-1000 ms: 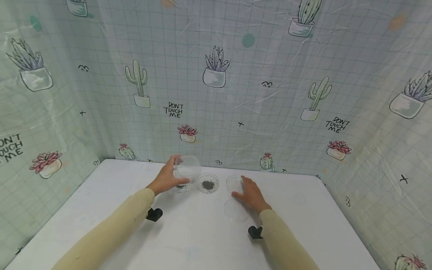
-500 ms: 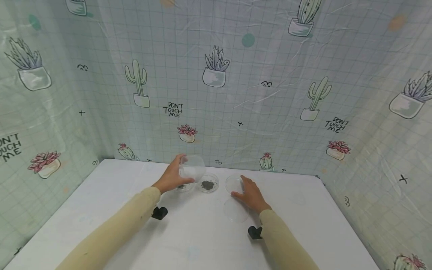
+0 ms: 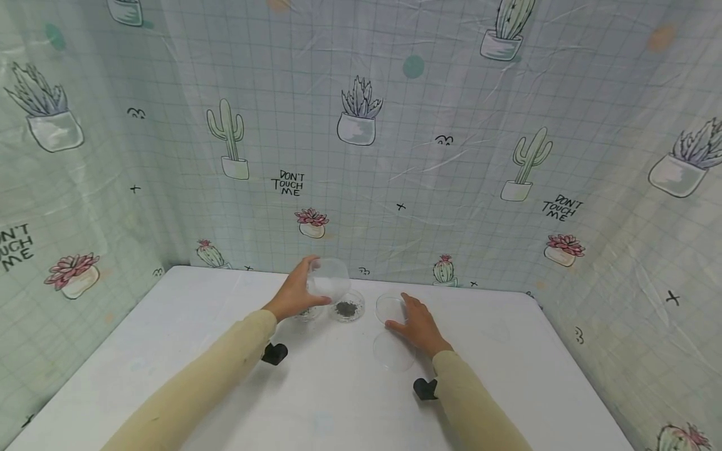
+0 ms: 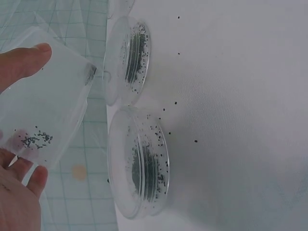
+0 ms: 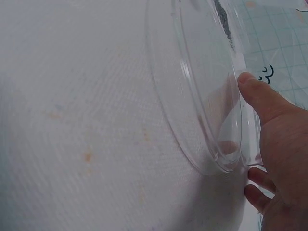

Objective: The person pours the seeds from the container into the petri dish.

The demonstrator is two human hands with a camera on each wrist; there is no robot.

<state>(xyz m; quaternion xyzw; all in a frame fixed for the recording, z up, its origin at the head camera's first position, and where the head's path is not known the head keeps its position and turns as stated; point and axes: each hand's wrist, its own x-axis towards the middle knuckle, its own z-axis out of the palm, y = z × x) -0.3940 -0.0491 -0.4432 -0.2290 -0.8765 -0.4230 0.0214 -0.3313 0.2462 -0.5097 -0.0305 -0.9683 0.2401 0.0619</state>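
Note:
My left hand [image 3: 296, 293] grips a translucent plastic container [image 3: 329, 279] with thumb and fingers, tilted above the table's back. In the left wrist view, small dark seeds [image 4: 37, 138] gather near its lower end, and a dark cluster sits in another corner. Below it stand two clear petri dishes with dark seeds: a left one [image 3: 306, 313], partly behind my hand, and a middle one [image 3: 346, 308]. My right hand [image 3: 421, 326] holds a third clear dish [image 3: 389, 307] at its right side, thumb and fingers spread about the rim. No seeds show in that dish.
A clear round lid or dish [image 3: 393, 351] lies flat in front of the right-hand dish. Several loose seeds [image 4: 196, 141] are scattered on the white table [image 3: 333, 401]. A cactus-print curtain [image 3: 395, 175] rises directly behind the table's far edge.
My left hand has moved right with the container, from over the left dish toward the middle one. The right hand and its dish stay in place.

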